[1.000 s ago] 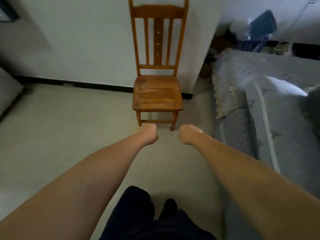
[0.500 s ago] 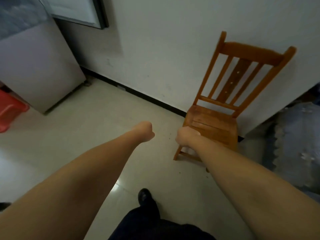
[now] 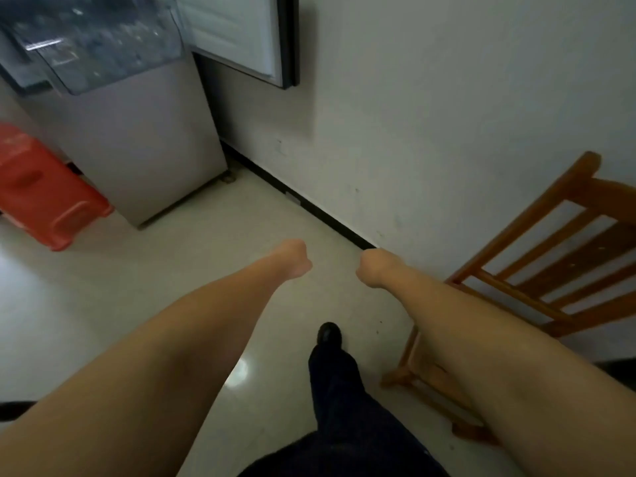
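Observation:
Both my bare arms stretch forward over the pale tiled floor (image 3: 172,270). My left hand (image 3: 292,258) and my right hand (image 3: 375,268) are side by side, a short gap apart, each curled into a fist and holding nothing. The fingers are folded under and mostly hidden behind the knuckles. A wooden slat-back chair (image 3: 564,256) stands to the right against the white wall; my right forearm crosses in front of its seat and front legs without touching its back.
A grey appliance (image 3: 137,139) with a clear lid stands at the upper left, a red plastic stool (image 3: 44,191) beside it. A dark-framed panel (image 3: 241,32) hangs on the wall. A black skirting (image 3: 327,218) runs along the wall's foot. My dark-trousered leg and shoe (image 3: 328,333) step forward.
The view has swung left: the chair slid from centre to the right edge, the bed left the view, and the grey appliance and red stool came in. Both fists stayed curled.

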`<control>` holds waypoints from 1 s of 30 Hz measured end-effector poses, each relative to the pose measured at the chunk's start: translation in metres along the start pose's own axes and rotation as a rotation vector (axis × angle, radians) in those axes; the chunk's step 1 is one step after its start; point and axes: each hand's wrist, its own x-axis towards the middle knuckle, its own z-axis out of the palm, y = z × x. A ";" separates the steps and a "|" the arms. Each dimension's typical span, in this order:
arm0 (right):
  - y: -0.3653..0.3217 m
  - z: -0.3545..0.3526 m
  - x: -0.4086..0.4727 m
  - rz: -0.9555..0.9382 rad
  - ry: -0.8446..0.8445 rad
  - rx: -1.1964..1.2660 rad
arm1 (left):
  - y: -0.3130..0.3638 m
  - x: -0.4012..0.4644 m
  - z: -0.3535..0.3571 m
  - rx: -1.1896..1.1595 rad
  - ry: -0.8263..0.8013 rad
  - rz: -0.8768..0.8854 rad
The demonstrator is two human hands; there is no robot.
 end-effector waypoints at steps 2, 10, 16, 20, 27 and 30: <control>-0.013 -0.024 0.039 -0.021 0.012 -0.044 | -0.013 0.034 -0.022 -0.026 0.022 -0.039; -0.083 -0.148 0.179 -0.157 0.100 -0.164 | -0.054 0.156 -0.123 -0.189 0.112 -0.135; -0.199 -0.195 0.266 -0.332 0.144 -0.227 | -0.133 0.202 -0.188 -0.271 0.173 -0.270; -0.293 -0.205 0.304 -0.474 0.133 -0.265 | -0.209 0.228 -0.225 -0.296 0.205 -0.362; -0.442 -0.242 0.368 -0.524 0.151 -0.221 | -0.344 0.274 -0.317 -0.267 0.231 -0.397; -0.494 -0.264 0.389 -0.533 0.158 -0.156 | -0.386 0.293 -0.362 -0.268 0.260 -0.376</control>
